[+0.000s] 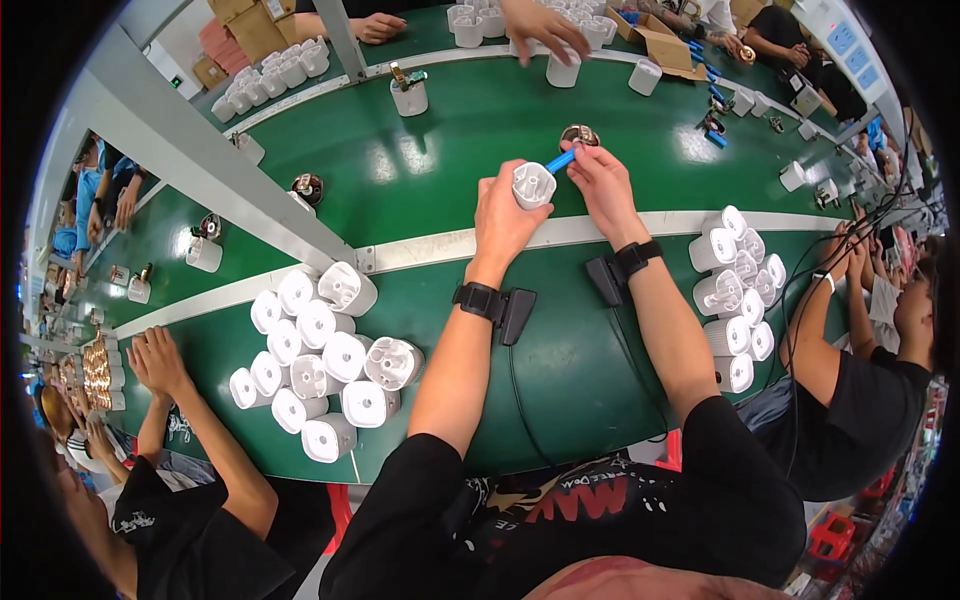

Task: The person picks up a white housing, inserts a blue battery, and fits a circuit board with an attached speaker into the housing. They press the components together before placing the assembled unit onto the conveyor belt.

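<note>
Left hand (505, 218) and right hand (605, 190), both clamped: the left wraps its fingers and thumb around a white cup (534, 188), while the right pinches a blue cylinder (561, 160) between thumb and fingertips. The cup is held above the pale rail (640, 222) that crosses the green table (570, 400), its mouth turned toward the viewer and moulded posts visible inside. The cylinder slants from the right fingertips down to the cup's upper right edge; whether it touches that edge cannot be told. Just beyond the right fingertips is a round copper-coloured part (579, 134), partly hidden by the hand; any link between it and the cylinder is unclear. Each wrist bears a black strap (480, 299) with a small black box (516, 316) and a cable.

On the near side of the rail, a group of white cups (316, 324) lies to the left of the left forearm, most on their sides, and a second group (738, 282) lies to the right of the right forearm. A grey post (220, 150) rises at left. Across the table, a co-worker's hand (545, 28) is over another white cup (563, 70), near an open cardboard box (660, 45). Farther left stands a cup with a circuit board (408, 95) projecting from its top.
</note>
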The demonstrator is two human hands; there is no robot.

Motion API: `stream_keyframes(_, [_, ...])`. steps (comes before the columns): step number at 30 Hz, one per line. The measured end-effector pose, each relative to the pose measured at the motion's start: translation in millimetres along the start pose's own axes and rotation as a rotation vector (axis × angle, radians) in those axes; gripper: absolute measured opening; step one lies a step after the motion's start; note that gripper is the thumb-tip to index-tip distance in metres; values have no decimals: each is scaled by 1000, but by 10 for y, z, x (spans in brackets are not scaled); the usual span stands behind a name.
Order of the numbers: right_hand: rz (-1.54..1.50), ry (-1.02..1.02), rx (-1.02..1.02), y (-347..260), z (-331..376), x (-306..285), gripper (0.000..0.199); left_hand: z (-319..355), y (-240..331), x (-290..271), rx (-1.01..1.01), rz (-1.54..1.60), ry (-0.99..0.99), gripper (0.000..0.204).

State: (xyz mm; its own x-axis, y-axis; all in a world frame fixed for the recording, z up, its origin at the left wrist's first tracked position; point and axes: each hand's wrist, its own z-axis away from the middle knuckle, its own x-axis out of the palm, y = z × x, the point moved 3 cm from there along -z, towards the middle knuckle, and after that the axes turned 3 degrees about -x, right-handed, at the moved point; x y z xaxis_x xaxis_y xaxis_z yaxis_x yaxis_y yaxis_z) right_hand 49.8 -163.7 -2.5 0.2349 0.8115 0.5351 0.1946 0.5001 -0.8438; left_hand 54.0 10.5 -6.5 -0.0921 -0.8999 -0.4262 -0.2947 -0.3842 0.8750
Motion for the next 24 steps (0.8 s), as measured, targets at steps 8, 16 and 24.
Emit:
stream_keyframes(8, [528,-103,-414,-199,97,265,8,-3,64,-6,10,-23,0,65])
stream_keyframes(16, [892,-216,-749,-328,200,366,13,-1,65,21,84,-9,3,65])
stream_keyframes(24, [1051,-329,-999,-423,301,440,12,2,3,41,98,57,0,61])
